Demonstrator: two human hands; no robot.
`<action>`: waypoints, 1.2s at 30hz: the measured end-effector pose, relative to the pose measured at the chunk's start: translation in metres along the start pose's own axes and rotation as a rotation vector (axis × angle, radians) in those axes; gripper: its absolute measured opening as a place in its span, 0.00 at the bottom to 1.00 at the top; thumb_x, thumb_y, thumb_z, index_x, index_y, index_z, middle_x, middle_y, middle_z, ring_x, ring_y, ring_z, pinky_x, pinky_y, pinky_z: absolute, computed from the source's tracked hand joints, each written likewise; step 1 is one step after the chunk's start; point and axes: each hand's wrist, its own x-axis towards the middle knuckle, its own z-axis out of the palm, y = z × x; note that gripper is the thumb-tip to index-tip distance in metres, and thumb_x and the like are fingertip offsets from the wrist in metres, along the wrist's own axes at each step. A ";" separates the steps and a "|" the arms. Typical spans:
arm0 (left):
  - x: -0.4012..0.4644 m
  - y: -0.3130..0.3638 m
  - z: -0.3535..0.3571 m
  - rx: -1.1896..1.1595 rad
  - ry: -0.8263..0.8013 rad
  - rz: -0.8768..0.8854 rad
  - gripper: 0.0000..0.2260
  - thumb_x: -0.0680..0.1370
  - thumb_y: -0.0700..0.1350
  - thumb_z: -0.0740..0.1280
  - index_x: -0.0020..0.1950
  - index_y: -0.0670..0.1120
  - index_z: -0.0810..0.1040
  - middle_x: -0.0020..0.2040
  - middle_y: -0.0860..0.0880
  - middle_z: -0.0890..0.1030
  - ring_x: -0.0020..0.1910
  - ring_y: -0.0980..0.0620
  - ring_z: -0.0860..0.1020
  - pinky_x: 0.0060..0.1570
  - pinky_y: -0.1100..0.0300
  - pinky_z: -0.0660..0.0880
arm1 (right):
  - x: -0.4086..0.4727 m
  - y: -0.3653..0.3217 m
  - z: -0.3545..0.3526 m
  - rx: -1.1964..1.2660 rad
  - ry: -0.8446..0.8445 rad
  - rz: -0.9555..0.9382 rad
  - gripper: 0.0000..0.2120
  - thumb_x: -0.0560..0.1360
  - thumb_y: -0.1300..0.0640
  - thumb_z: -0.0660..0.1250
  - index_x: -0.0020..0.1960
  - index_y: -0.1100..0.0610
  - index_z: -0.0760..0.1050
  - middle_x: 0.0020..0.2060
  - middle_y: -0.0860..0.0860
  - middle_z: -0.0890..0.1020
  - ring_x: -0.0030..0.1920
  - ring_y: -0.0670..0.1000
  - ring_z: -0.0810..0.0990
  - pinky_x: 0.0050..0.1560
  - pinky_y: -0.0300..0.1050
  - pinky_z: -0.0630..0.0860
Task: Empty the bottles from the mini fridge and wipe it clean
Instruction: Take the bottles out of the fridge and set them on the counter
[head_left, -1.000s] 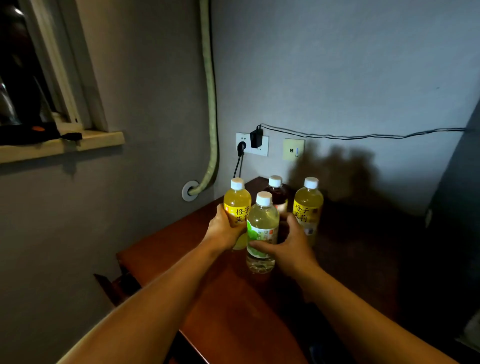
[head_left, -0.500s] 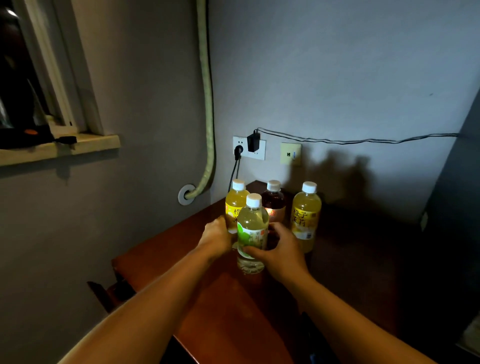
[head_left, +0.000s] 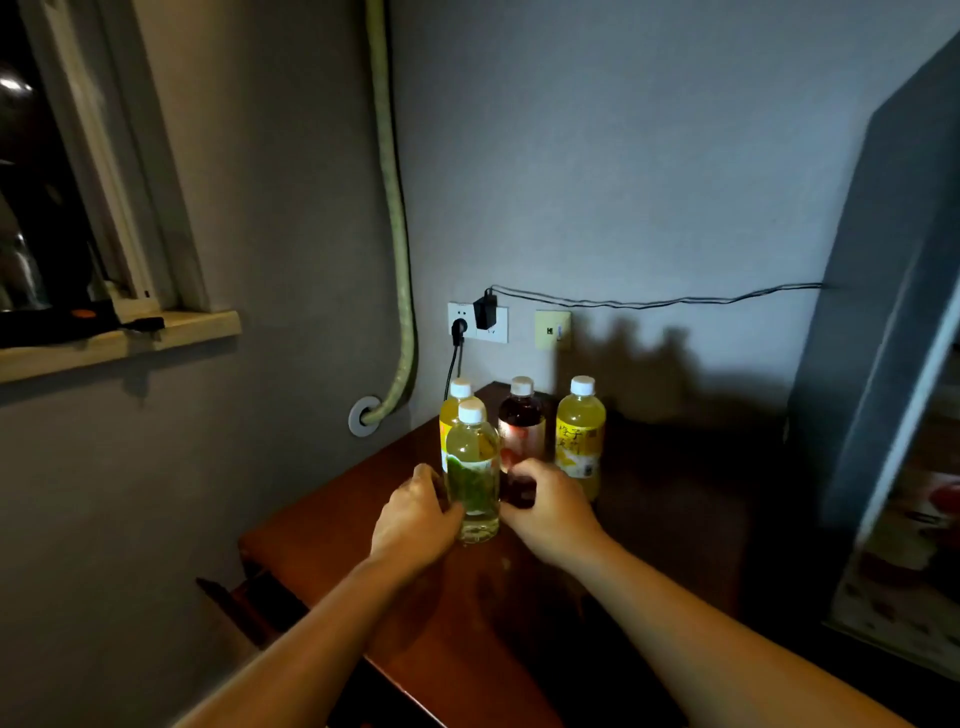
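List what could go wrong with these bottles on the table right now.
1. The green-label bottle stands close against the yellow bottle behind it and the dark bottle; a nudge from the left hand or right hand could topple several.
2. The cluster sits near the plugged wall socket; a leak might reach it.

Table (head_left: 332, 561): reddish-brown wood, standing in a wall corner. Carrying four upright white-capped bottles, clustered at the far end: pale green-label bottle (head_left: 472, 475) standing nearest; yellow bottle (head_left: 448, 423) sitting just behind it, partly hidden; dark red bottle (head_left: 521, 431) standing beside; second yellow bottle (head_left: 580, 436) standing rightmost, slightly apart.
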 end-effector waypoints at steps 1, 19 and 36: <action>-0.007 0.005 -0.002 -0.003 0.002 0.021 0.12 0.74 0.54 0.67 0.52 0.49 0.72 0.45 0.52 0.79 0.45 0.51 0.79 0.46 0.52 0.78 | -0.007 -0.002 -0.010 -0.029 -0.021 -0.013 0.20 0.69 0.50 0.74 0.59 0.52 0.77 0.56 0.48 0.78 0.57 0.47 0.76 0.54 0.37 0.71; -0.112 0.120 -0.004 -0.101 -0.138 0.397 0.24 0.74 0.52 0.71 0.67 0.46 0.70 0.58 0.46 0.79 0.55 0.49 0.78 0.57 0.54 0.76 | -0.142 -0.004 -0.160 -0.269 -0.026 0.014 0.31 0.71 0.47 0.73 0.70 0.52 0.67 0.64 0.54 0.71 0.65 0.54 0.71 0.61 0.43 0.68; -0.157 0.245 0.067 -0.266 -0.232 0.592 0.19 0.72 0.51 0.72 0.61 0.51 0.72 0.51 0.54 0.78 0.48 0.56 0.79 0.51 0.56 0.79 | -0.224 0.064 -0.289 -0.294 0.181 0.232 0.31 0.72 0.49 0.73 0.71 0.53 0.67 0.66 0.53 0.74 0.63 0.52 0.75 0.57 0.40 0.71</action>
